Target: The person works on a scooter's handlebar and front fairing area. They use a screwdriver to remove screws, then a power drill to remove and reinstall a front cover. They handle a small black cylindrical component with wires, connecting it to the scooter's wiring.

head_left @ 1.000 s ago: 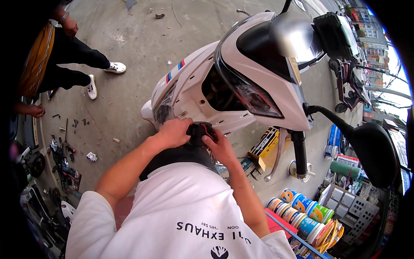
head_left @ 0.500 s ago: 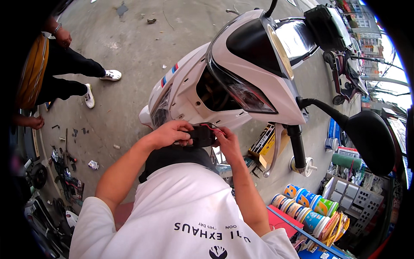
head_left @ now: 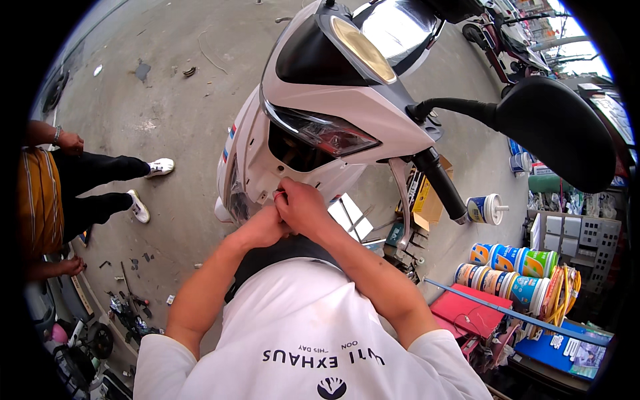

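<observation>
Honestly, looks like fiddly wire work: right hand [head_left: 301, 204] has its fingers pinched on a red wire [head_left: 277, 195], left hand [head_left: 265, 225] tucked against it, grip hidden, near the white scooter's [head_left: 363, 103] front. Next move calls for steadiness.

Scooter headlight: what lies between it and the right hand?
The head view shows a dark opening and white front panel between headlight and right hand.

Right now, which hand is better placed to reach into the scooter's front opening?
Probably the right hand: it sits closer to the dark front opening of the white scooter, while the left hand lies lower in view.
</observation>
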Available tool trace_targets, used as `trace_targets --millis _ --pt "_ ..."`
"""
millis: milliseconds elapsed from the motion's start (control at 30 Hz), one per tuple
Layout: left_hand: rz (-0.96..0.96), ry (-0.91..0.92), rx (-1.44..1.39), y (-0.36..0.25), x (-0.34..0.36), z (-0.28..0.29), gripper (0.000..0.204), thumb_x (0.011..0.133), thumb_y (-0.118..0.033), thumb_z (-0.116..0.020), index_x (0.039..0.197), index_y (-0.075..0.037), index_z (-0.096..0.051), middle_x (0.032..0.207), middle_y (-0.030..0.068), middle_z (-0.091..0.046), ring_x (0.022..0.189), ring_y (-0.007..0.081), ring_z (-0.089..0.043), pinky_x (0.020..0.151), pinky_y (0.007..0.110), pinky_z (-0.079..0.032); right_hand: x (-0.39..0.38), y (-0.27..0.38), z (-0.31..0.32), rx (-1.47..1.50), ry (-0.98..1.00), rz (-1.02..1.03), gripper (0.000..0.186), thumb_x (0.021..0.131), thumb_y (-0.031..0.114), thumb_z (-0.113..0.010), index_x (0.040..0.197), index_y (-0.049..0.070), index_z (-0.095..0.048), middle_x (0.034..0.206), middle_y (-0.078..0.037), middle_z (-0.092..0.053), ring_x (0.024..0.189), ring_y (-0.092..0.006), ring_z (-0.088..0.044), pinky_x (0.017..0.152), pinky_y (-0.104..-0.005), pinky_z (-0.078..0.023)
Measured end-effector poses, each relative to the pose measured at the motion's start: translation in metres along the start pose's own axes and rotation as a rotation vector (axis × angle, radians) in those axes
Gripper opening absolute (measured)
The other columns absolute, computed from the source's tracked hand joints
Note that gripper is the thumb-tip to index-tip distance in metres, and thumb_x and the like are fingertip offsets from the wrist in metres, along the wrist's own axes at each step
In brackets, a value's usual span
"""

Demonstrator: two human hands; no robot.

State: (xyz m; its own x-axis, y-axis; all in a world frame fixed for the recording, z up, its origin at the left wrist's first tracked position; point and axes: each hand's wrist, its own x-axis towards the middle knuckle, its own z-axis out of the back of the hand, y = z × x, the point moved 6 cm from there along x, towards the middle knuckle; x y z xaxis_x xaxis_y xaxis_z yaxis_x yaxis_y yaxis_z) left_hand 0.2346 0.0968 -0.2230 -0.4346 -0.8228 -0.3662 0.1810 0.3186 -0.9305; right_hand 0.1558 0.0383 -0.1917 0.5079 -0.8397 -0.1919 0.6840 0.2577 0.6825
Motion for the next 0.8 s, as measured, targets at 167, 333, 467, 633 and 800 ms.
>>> trace_targets --millis 167,333,467,633,800 --pt "0.196 -0.091 -0.474 0.025 -0.006 0.002 0.015 0.091 -0.004 -0.058 0.104 0.001 -0.062 0.088 0.0069 -0.067 0.073 0.0138 -0.058 0.069 0.028 -0.047 -0.01 0.021 0.036 0.073 -0.116 0.12 0.052 0.082 0.012 -0.058 0.133 0.003 -0.048 0.106 -0.022 -0.064 0.099 -0.0424 -0.061 0.087 -0.0487 -0.048" --pt "0.267 -0.089 -0.783 0.054 -0.004 -0.003 0.025 0.092 -0.004 -0.057 0.116 0.003 -0.06 0.093 0.0116 -0.068 0.072 0.016 -0.059 0.07 0.028 -0.048 -0.064 -0.026 0.082 0.047 -0.516 0.006 0.062 0.081 0.011 -0.064 0.138 0.0 -0.041 0.124 -0.024 -0.053 0.115 -0.0398 -0.053 0.1 -0.0445 -0.044" --pt "0.265 -0.041 -0.875 0.043 0.009 -0.011 0.028 0.092 -0.006 -0.059 0.118 0.004 -0.059 0.095 0.0135 -0.068 0.073 0.0182 -0.06 0.073 0.029 -0.048 -0.128 -0.129 0.075 0.3 -0.467 -0.391 0.053 0.088 0.02 -0.066 0.131 -0.004 -0.046 0.112 -0.021 -0.059 0.113 -0.0263 -0.056 0.098 -0.0373 -0.045" --pt "0.263 0.144 -0.768 0.019 0.031 -0.027 0.024 0.092 -0.004 -0.058 0.115 0.003 -0.059 0.097 0.0136 -0.068 0.077 0.02 -0.063 0.075 0.032 -0.05 -0.124 -0.138 0.027 1.017 -0.22 -0.491 0.064 0.094 0.042 -0.063 0.136 -0.002 -0.045 0.116 -0.017 -0.063 0.099 -0.0208 -0.059 0.086 -0.0337 -0.05" --pt "0.349 0.205 -0.341 -0.006 0.046 -0.039 0.021 0.092 -0.005 -0.057 0.111 0.002 -0.059 0.095 0.0121 -0.068 0.079 0.0202 -0.063 0.075 0.034 -0.05 -0.109 -0.137 0.043 0.738 -0.169 -0.402 0.075 0.077 0.043 -0.077 0.127 -0.007 -0.053 0.12 -0.024 -0.062 0.111 -0.0318 -0.061 0.095 -0.0355 -0.047"
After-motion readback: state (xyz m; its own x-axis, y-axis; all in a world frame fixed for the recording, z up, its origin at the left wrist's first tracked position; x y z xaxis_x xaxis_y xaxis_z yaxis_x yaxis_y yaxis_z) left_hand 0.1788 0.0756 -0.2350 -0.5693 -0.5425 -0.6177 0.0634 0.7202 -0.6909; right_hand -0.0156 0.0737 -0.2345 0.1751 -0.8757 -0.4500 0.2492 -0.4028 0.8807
